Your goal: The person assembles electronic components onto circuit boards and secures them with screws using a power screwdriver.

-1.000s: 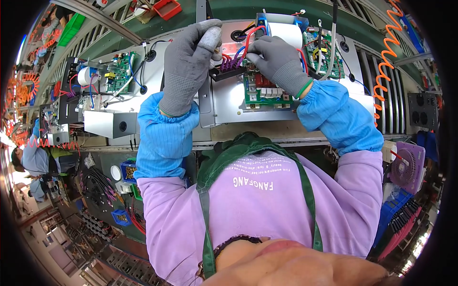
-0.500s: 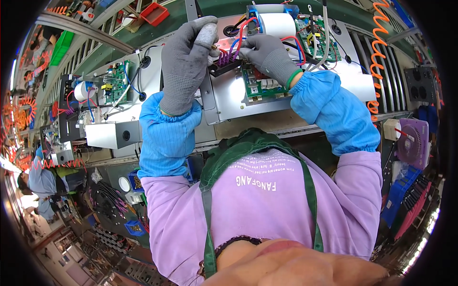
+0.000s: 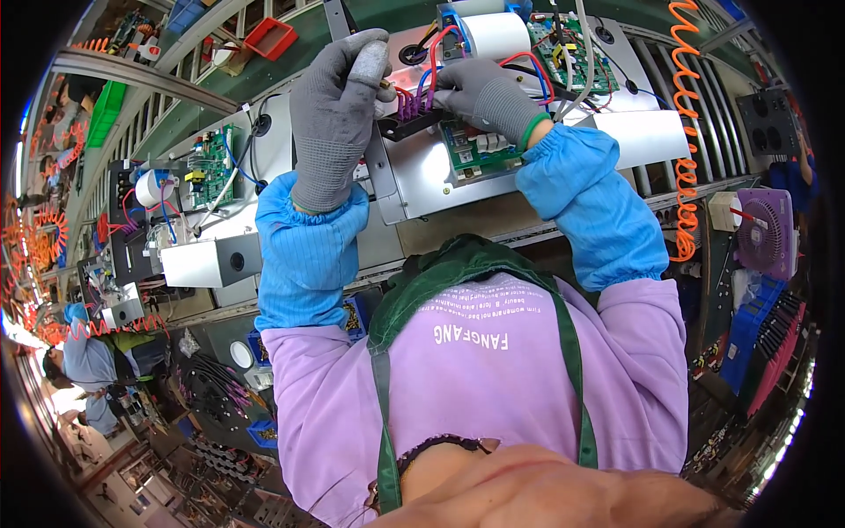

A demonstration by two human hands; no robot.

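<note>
My left hand (image 3: 336, 123), in a grey glove, is raised at the left end of a black terminal block (image 3: 410, 126). Its thumb and fingers are pinched together, with a tiny brass-coloured piece (image 3: 385, 84) showing at the tips. My right hand (image 3: 495, 99), also gloved, has its fingers curled at the block's right end; what they grip is hidden. Purple-sleeved wire ends (image 3: 415, 106) stand in a row on the block, with red and blue wires running up from them. Below my right hand, a green circuit board (image 3: 480, 154) sits in an open metal housing (image 3: 421, 189).
A white cylinder (image 3: 497, 37) and another circuit board (image 3: 576, 62) are on the far side of the housing. A similar open unit (image 3: 207, 211) stands to the left. An orange coiled hose (image 3: 687, 132) hangs at the right, above a purple fan (image 3: 764, 231). A red bin (image 3: 271, 39) stands far left.
The housing and both hands appear slightly further left in the picture, while the right-side objects sit lower. Both hands stay at the terminal block, the left still pinched.
</note>
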